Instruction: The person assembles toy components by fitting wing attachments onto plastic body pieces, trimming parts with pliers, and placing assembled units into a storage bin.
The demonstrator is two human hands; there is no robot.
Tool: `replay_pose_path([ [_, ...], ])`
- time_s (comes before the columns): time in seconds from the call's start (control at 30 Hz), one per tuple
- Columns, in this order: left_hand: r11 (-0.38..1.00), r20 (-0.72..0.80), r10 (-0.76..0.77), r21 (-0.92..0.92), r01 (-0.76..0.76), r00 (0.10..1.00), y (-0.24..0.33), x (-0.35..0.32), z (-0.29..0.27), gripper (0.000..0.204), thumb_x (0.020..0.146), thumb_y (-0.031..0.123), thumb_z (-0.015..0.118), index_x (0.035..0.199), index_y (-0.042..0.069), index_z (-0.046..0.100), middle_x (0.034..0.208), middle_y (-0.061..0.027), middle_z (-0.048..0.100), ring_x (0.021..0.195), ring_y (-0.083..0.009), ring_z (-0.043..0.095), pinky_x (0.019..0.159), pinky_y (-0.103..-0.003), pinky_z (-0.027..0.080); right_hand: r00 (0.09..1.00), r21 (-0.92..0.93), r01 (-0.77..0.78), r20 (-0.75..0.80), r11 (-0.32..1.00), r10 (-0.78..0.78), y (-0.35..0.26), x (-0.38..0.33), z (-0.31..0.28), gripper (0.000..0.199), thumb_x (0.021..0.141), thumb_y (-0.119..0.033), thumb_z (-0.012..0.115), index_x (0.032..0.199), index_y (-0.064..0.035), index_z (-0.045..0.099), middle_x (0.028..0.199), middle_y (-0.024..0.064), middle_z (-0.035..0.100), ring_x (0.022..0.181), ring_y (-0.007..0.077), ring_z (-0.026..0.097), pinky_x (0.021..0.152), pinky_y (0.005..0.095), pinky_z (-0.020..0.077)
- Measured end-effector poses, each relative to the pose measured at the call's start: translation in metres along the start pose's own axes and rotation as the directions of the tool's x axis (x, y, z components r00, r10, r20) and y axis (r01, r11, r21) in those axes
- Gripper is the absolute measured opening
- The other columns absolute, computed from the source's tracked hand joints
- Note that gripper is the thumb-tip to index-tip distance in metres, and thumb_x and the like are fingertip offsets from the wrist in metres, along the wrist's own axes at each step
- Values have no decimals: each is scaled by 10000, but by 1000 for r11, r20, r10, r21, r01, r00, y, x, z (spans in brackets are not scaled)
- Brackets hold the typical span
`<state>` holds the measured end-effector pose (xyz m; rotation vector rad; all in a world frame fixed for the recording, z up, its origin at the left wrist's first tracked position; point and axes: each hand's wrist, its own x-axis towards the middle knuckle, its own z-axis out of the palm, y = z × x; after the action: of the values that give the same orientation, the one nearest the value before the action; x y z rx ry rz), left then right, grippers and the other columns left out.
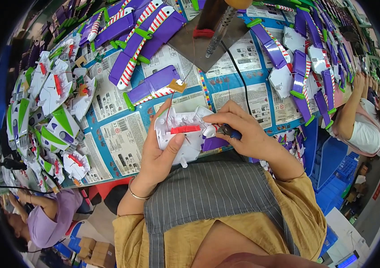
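My left hand (165,149) is closed round a white plastic shell (190,147), its hollow side facing up. A red strip (185,129) lies across the shell's inside, and a thin red wire runs up toward a small tan board (178,85). My right hand (243,134) is curled round a tool with a dark handle (229,131); its working end is hidden. The fingers of that hand also touch the shell's right edge, beside the white, red-striped end of a wing (211,130). Part of a purple wing panel (214,143) shows below them.
Printed sheets cover the table (129,138). Green-and-white shells (60,129) pile up at left; purple wings (143,42) lie at the back and right. A metal rod (219,38) hangs over a dark plate (190,42), near a black cord (243,76). Other people sit at both sides.
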<state>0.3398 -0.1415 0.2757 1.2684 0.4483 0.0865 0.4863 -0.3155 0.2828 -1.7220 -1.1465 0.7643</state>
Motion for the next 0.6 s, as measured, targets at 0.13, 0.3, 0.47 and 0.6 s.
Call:
replay_pose_path([
  [0.13,997,-20,-52,-64,50,998,5,1,2,626,892,182,571,1403,21,247,1325,-121,401,1178,-183,432,976,-307,355,999,-291,-43,-3,956,44,-13,0,2,623,648,59,625,1215,-174,514,888,86,477,797,284,542,699,348,461],
  [0.3,974,108,31,-225,-6,994,-22,-5,-1,710,792,27,622,1398,71,255,1334,-107,401,1225,-215,411,994,-352,379,990,-328,-46,-144,944,-2,4,3,9,557,714,-118,668,1235,-165,479,863,123,573,755,305,597,642,389,487],
  [0.47,915,-157,-161,-393,88,974,-27,-2,26,483,808,90,676,1219,-6,442,1136,-89,544,1032,-174,527,881,-304,430,996,-525,-65,-84,849,24,-20,10,10,547,679,-111,682,1192,-121,493,901,124,548,713,308,594,628,391,487],
  [0.6,905,-218,-158,-422,53,963,-27,-1,24,488,805,124,693,1207,-8,448,1123,-88,548,1010,-170,534,865,-299,436,987,-607,-153,-126,780,95,-13,18,-14,429,611,-42,673,1006,-93,514,852,102,512,737,299,579,631,393,476],
])
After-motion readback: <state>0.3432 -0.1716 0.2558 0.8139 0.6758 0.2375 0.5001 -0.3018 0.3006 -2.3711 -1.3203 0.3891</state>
